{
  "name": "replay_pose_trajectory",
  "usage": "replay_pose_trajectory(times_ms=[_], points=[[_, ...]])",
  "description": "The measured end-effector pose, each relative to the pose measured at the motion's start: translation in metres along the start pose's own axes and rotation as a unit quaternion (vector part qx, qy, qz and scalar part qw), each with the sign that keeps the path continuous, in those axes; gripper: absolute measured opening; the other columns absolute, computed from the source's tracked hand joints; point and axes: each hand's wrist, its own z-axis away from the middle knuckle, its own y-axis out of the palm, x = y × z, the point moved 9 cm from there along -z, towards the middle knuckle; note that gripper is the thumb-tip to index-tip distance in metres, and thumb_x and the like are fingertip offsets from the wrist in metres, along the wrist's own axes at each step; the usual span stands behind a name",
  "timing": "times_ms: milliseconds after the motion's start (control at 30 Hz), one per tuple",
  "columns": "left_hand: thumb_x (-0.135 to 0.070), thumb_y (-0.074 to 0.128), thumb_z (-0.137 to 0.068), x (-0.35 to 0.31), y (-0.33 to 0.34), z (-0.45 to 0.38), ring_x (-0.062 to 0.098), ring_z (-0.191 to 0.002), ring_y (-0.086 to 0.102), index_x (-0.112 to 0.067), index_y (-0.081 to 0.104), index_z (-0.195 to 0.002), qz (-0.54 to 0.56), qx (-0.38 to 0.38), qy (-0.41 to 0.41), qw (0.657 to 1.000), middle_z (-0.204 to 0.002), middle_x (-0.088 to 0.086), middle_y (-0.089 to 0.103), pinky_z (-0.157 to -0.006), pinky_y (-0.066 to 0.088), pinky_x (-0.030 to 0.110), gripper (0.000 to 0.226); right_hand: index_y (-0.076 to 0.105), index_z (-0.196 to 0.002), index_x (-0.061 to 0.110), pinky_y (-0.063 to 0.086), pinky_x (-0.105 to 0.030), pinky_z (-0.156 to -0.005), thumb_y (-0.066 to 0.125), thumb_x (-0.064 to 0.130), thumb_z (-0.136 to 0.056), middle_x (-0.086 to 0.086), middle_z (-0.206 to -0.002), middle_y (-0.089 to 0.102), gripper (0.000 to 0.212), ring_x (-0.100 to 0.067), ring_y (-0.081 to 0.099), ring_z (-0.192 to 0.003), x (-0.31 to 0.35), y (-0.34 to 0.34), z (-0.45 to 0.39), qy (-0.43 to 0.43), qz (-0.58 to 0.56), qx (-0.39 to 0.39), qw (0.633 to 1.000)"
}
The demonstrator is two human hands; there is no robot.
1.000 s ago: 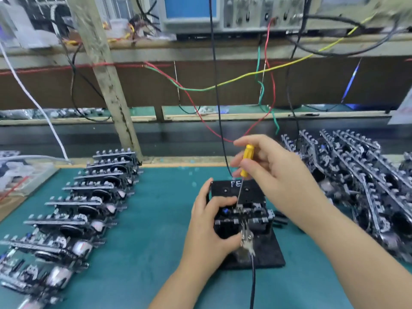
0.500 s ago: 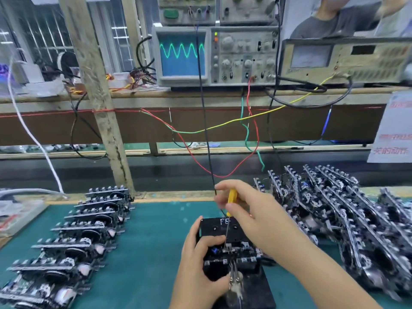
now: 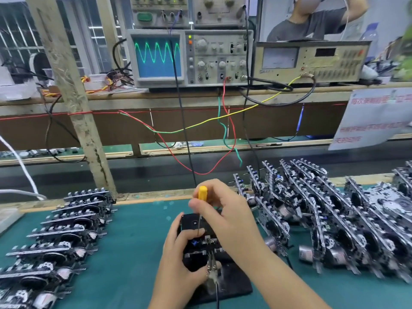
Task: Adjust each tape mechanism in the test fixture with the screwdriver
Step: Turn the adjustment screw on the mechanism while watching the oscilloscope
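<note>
Since earlier, view tilted upward. Right hand [image 3: 231, 221] pinches yellow screwdriver [image 3: 202, 192] above test fixture [image 3: 223, 284]; left hand [image 3: 180, 262] grips tape mechanism [image 3: 200, 248] seated in it.

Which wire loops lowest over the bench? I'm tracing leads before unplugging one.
The red wire: it sags nearest the green mat, below the green wire and yellow wire.

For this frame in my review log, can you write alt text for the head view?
A right hand holds a yellow-handled screwdriver upright over a tape mechanism in a black test fixture, which the left hand grips. More mechanisms line the green mat; an oscilloscope behind shows a green wave.
</note>
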Motion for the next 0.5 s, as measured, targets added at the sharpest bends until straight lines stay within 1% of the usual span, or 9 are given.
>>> replay_pose_trajectory(times_ms=[33,67,100,167,233,333,400,467,500], points=[[-0.025,0.096,-0.058,0.001,0.0,0.0,-0.01,-0.142,0.029,-0.058,0.058,-0.111,0.008,0.003,-0.001,1.0,-0.158,-0.033,0.022,-0.106,0.038,0.025,0.073,0.057,-0.091,0.026,0.046,-0.027,-0.076,0.059,0.036,-0.098,0.006,-0.08,0.06,0.012,-0.013,0.056,-0.079,-0.002,-0.009,0.003,0.003,-0.032,-0.017,0.999],[-0.032,0.095,-0.055,0.002,0.0,0.0,-0.01,-0.141,0.031,-0.058,0.059,-0.111,0.014,0.004,-0.002,1.0,-0.158,-0.033,0.022,-0.105,0.037,0.024,0.072,0.055,-0.092,0.026,0.043,-0.028,-0.08,0.051,0.042,-0.101,0.006,-0.082,0.058,0.019,-0.013,0.054,-0.083,-0.008,-0.017,0.006,0.012,-0.021,-0.027,0.999],[-0.041,0.092,-0.052,0.003,0.001,0.0,-0.011,-0.14,0.033,-0.058,0.06,-0.111,0.015,0.003,-0.004,1.0,-0.157,-0.035,0.022,-0.104,0.037,0.022,0.07,0.055,-0.093,0.026,0.04,-0.03,-0.088,0.043,0.048,-0.102,0.009,-0.086,0.057,0.026,-0.008,0.051,-0.092,-0.018,-0.022,0.008,0.031,0.044,-0.017,0.998],[-0.054,0.084,-0.046,0.005,0.0,0.001,-0.014,-0.136,0.036,-0.059,0.06,-0.111,0.01,-0.003,-0.011,1.0,-0.154,-0.038,0.023,-0.101,0.036,0.019,0.069,0.056,-0.1,0.027,0.022,-0.037,-0.11,0.037,0.047,-0.105,0.017,-0.102,0.056,0.027,0.011,0.033,-0.112,-0.044,-0.019,0.018,0.077,0.224,0.055,0.97],[-0.057,0.082,-0.044,0.006,0.001,0.001,-0.016,-0.133,0.037,-0.059,0.061,-0.11,0.011,-0.004,-0.019,1.0,-0.153,-0.04,0.024,-0.1,0.037,0.021,0.07,0.054,-0.11,0.032,0.006,-0.042,-0.118,0.039,0.041,-0.106,0.024,-0.115,0.051,0.017,0.015,0.019,-0.121,-0.07,-0.013,0.036,0.119,0.267,0.115,0.95],[-0.056,0.083,-0.044,0.005,0.002,0.0,-0.016,-0.133,0.037,-0.057,0.062,-0.11,0.017,0.001,-0.02,1.0,-0.154,-0.038,0.025,-0.099,0.037,0.02,0.07,0.053,-0.115,0.039,0.009,-0.041,-0.116,0.043,0.038,-0.103,0.048,-0.116,0.038,0.015,0.028,0.006,-0.117,-0.08,-0.013,0.055,0.133,0.182,0.103,0.969],[-0.048,0.09,-0.045,0.005,0.003,0.0,-0.014,-0.135,0.037,-0.057,0.062,-0.11,0.02,0.008,-0.021,1.0,-0.154,-0.038,0.025,-0.101,0.036,0.02,0.071,0.052,-0.11,0.049,0.011,-0.041,-0.113,0.044,0.037,-0.099,0.056,-0.118,0.034,0.018,0.032,0.006,-0.113,-0.082,-0.018,0.06,0.141,0.146,0.092,0.975],[-0.03,0.1,-0.049,0.007,0.004,0.0,-0.013,-0.136,0.037,-0.057,0.062,-0.108,0.019,0.013,-0.021,1.0,-0.154,-0.036,0.026,-0.103,0.036,0.024,0.075,0.047,-0.105,0.059,0.016,-0.04,-0.111,0.044,0.031,-0.093,0.046,-0.118,0.045,0.031,0.027,0.017,-0.115,-0.084,-0.02,0.061,0.154,0.131,0.111,0.973],[-0.022,0.1,-0.052,0.008,0.004,0.0,-0.011,-0.136,0.037,-0.057,0.062,-0.107,0.02,0.013,-0.021,0.999,-0.155,-0.034,0.027,-0.104,0.037,0.027,0.075,0.046,-0.108,0.061,0.024,-0.04,-0.109,0.045,0.03,-0.09,0.037,-0.116,0.05,0.036,0.02,0.028,-0.115,-0.086,-0.019,0.062,0.168,0.119,0.128,0.97]])
